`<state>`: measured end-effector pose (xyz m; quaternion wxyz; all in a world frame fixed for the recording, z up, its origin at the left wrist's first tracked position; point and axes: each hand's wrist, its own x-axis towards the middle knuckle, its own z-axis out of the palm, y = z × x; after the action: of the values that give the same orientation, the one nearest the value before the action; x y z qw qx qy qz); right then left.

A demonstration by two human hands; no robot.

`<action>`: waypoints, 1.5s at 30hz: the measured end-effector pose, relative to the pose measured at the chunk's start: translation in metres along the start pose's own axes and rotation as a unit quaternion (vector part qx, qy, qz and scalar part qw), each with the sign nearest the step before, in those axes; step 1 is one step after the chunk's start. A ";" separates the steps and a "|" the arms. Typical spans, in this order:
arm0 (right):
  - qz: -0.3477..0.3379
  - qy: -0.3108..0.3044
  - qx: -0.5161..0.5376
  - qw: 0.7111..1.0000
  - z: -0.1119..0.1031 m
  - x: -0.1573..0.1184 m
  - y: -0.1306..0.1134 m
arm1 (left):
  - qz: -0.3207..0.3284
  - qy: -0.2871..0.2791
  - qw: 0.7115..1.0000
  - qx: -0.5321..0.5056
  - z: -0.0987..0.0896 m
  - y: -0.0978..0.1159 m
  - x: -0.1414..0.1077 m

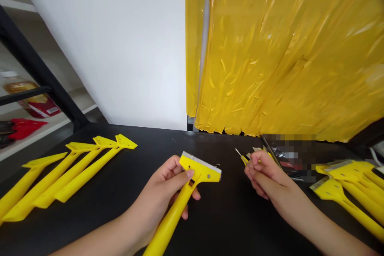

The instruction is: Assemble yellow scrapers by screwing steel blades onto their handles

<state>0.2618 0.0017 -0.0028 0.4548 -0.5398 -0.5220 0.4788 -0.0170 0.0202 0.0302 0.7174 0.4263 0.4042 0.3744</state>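
My left hand (168, 184) grips a yellow scraper (172, 218) just below its head, thumb pressed on the flat face. A metal blade edge shows along the head's top, and a small screw (217, 165) stands out at its right end. My right hand (267, 174) is closed, fingertips pinched, to the right of the scraper and apart from it. From its fingers a small screwdriver (238, 152) with a thin metal shaft and yellow handle points up and left; most of its handle is hidden. Small yellow and grey pieces (257, 149) show behind this hand.
Several yellow scraper handles (87, 168) lie in a row on the black table (216, 216) at left. Several bladed scrapers (351, 178) are piled at right. A dark printed packet (282, 160) lies behind my right hand. Yellow plastic sheeting (279, 56) hangs at the back.
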 end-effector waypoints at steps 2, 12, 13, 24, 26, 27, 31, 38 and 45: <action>-0.025 0.023 -0.046 0.998 -0.007 0.001 0.000 | 0.004 0.019 1.000 0.002 -0.001 0.000 0.001; -0.085 0.008 -0.239 0.967 -0.002 -0.010 0.001 | -0.001 0.054 0.999 -0.005 -0.010 -0.005 0.009; -0.101 0.001 -0.276 0.956 -0.001 -0.013 0.000 | -0.003 0.058 0.998 -0.006 -0.011 -0.005 0.009; -0.162 0.078 -0.222 0.958 -0.008 -0.006 0.003 | -0.011 0.041 0.999 0.011 -0.009 -0.004 0.008; -0.146 0.083 -0.202 0.965 -0.007 -0.003 0.003 | -0.013 0.034 0.999 0.017 -0.009 -0.003 0.008; -0.138 0.084 -0.192 0.968 -0.006 -0.002 0.003 | -0.016 0.031 0.999 0.018 -0.009 -0.002 0.008; -0.115 0.079 -0.166 0.976 -0.002 0.001 0.002 | -0.032 0.012 0.999 0.033 -0.010 0.001 0.009; -0.093 0.055 -0.141 0.984 -0.003 0.003 0.007 | -0.043 0.012 0.999 0.024 -0.013 0.001 0.010; -0.088 0.034 -0.123 0.988 0.001 0.003 0.005 | -0.041 0.011 0.999 0.023 -0.013 0.000 0.010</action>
<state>0.2620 0.0045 -0.0083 0.4423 -0.5598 -0.6066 0.3508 -0.0244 0.0330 0.0240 0.7174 0.4215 0.4381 0.3400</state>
